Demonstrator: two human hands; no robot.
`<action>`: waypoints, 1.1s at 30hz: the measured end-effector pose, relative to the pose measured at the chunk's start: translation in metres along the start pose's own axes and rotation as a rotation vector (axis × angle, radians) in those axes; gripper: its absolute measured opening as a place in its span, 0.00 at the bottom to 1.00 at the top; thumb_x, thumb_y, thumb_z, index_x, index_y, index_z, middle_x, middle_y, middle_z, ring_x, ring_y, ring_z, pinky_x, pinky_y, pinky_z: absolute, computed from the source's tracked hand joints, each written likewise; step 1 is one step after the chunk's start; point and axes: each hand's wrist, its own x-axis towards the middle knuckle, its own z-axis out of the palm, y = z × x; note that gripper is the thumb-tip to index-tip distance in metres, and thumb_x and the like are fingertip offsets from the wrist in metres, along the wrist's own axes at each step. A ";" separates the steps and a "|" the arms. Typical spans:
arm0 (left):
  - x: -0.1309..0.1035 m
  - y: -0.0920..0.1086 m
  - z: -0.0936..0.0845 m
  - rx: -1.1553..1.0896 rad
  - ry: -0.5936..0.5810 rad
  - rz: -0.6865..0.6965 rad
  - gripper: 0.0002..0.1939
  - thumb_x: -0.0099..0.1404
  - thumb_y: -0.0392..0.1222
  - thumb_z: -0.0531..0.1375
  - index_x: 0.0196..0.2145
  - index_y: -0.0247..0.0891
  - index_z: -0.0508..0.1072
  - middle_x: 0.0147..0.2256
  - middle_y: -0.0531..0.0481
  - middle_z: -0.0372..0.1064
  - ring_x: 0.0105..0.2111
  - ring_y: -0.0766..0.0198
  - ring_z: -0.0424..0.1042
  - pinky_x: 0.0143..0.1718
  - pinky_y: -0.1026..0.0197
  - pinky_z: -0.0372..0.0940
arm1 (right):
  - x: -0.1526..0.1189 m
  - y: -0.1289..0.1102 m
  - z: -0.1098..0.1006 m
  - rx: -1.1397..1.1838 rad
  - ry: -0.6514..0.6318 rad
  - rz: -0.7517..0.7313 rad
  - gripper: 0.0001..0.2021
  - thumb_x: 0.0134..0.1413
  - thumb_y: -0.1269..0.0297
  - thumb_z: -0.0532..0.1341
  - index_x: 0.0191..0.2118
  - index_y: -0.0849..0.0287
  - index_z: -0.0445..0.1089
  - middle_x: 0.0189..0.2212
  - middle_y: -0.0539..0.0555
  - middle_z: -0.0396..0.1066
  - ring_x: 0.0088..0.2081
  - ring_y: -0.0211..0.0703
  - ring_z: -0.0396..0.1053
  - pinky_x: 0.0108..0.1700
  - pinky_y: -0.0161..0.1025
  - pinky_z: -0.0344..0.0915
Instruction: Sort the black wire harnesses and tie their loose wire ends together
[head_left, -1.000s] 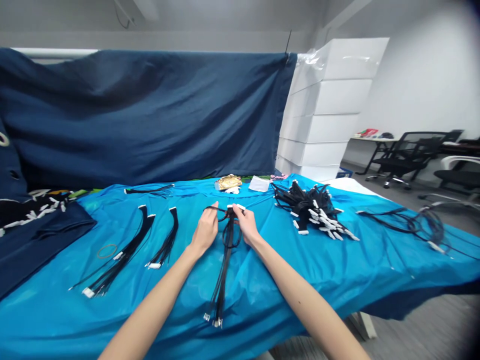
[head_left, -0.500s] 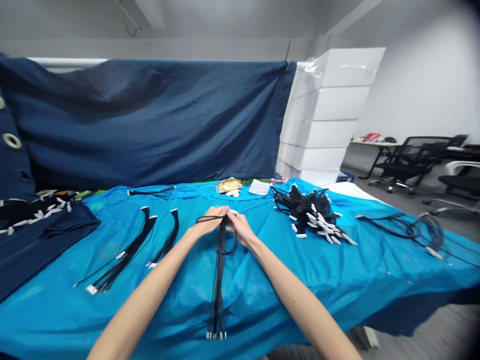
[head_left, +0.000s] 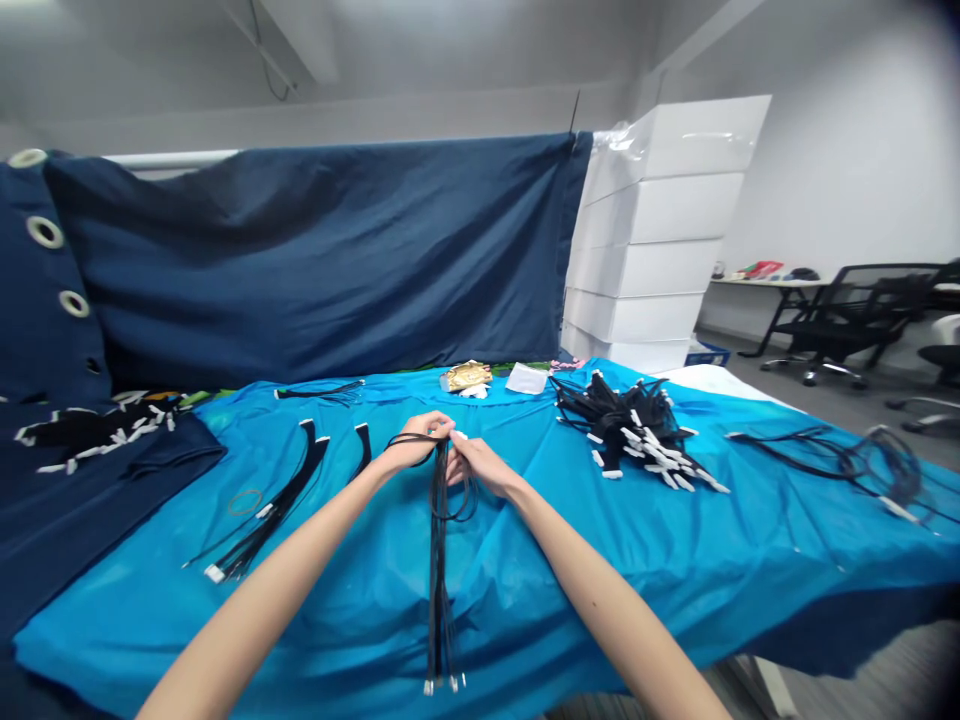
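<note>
My left hand (head_left: pixel 420 440) and my right hand (head_left: pixel 480 462) meet over the middle of the table, their fingers pinched together at the top of a black cable bundle (head_left: pixel 439 560). The bundle hangs down toward the table's front edge and ends in small pale tips. A looped black cord (head_left: pixel 466 505) curves out below my right fingers, and another loop passes by my left hand. The white connector end at the fingertips is mostly covered. Left of my hands lie more black cable bundles (head_left: pixel 289 495) with white connectors, beside a thin brown rubber band (head_left: pixel 245 502).
A heap of black cables with white connectors (head_left: pixel 637 425) lies on the right of the blue sheet (head_left: pixel 570 600). Coiled black cables (head_left: pixel 840 460) lie farther right. A gold packet (head_left: pixel 466 376) and white paper (head_left: pixel 526 379) sit at the back. White boxes (head_left: pixel 660 240) are stacked behind.
The view has shifted slightly, so the table items appear farther right. My right fingers have drawn in closer around the bundle's top; both hands keep their grip there.
</note>
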 end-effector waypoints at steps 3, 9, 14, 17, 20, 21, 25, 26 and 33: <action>-0.003 -0.002 0.003 -0.095 -0.014 -0.013 0.19 0.57 0.54 0.53 0.31 0.34 0.70 0.24 0.51 0.64 0.24 0.65 0.60 0.26 0.65 0.52 | -0.002 -0.001 -0.001 -0.074 -0.085 -0.009 0.31 0.45 0.36 0.52 0.24 0.67 0.67 0.20 0.57 0.70 0.24 0.37 0.69 0.32 0.35 0.67; 0.000 0.012 0.007 -0.153 -0.066 -0.053 0.25 0.59 0.59 0.47 0.19 0.35 0.65 0.19 0.51 0.59 0.22 0.67 0.56 0.26 0.65 0.51 | -0.007 -0.008 0.001 -0.132 -0.148 -0.098 0.31 0.48 0.36 0.49 0.18 0.64 0.61 0.15 0.54 0.66 0.22 0.37 0.68 0.27 0.31 0.61; 0.009 0.018 0.004 0.003 -0.250 -0.021 0.26 0.56 0.60 0.51 0.14 0.35 0.60 0.16 0.54 0.52 0.20 0.69 0.48 0.22 0.64 0.45 | -0.006 -0.005 0.002 -0.133 -0.184 -0.025 0.29 0.47 0.37 0.51 0.18 0.63 0.58 0.12 0.51 0.63 0.23 0.41 0.70 0.27 0.32 0.60; 0.010 0.017 0.000 0.036 -0.340 -0.073 0.27 0.56 0.60 0.50 0.14 0.35 0.60 0.14 0.55 0.48 0.19 0.70 0.44 0.22 0.63 0.41 | -0.006 -0.004 0.001 -0.120 -0.185 -0.004 0.29 0.46 0.38 0.53 0.17 0.63 0.57 0.11 0.49 0.61 0.22 0.40 0.69 0.28 0.32 0.61; 0.004 0.018 -0.002 -0.043 -0.378 -0.072 0.26 0.58 0.59 0.49 0.15 0.34 0.63 0.14 0.55 0.49 0.19 0.70 0.43 0.22 0.63 0.41 | -0.009 -0.007 0.002 -0.099 -0.214 0.039 0.28 0.46 0.39 0.54 0.16 0.62 0.54 0.11 0.47 0.58 0.22 0.39 0.69 0.29 0.33 0.62; 0.001 0.018 -0.003 -0.084 -0.382 -0.067 0.26 0.58 0.58 0.49 0.16 0.34 0.64 0.15 0.54 0.51 0.19 0.70 0.45 0.22 0.63 0.41 | -0.010 -0.009 0.002 -0.087 -0.231 0.059 0.28 0.45 0.40 0.55 0.17 0.62 0.53 0.12 0.47 0.58 0.22 0.39 0.69 0.29 0.33 0.62; -0.010 0.015 -0.005 -0.230 -0.280 -0.128 0.23 0.58 0.55 0.51 0.17 0.34 0.64 0.15 0.54 0.54 0.19 0.70 0.47 0.22 0.63 0.43 | -0.015 -0.017 0.004 -0.020 -0.304 0.106 0.23 0.42 0.45 0.61 0.21 0.64 0.58 0.16 0.47 0.61 0.27 0.39 0.69 0.32 0.33 0.62; -0.011 0.012 -0.006 -0.254 -0.233 -0.156 0.22 0.57 0.55 0.52 0.16 0.35 0.62 0.15 0.54 0.52 0.19 0.70 0.47 0.22 0.63 0.43 | -0.017 -0.019 0.004 -0.015 -0.307 0.106 0.22 0.42 0.48 0.62 0.22 0.64 0.59 0.18 0.48 0.61 0.27 0.37 0.69 0.32 0.32 0.62; -0.014 -0.022 -0.010 -0.539 0.212 -0.295 0.21 0.56 0.59 0.52 0.20 0.38 0.55 0.16 0.57 0.48 0.17 0.71 0.48 0.19 0.65 0.45 | -0.023 -0.026 -0.002 -0.117 -0.243 0.098 0.15 0.38 0.58 0.67 0.26 0.65 0.64 0.20 0.45 0.59 0.20 0.24 0.53 0.22 0.25 0.47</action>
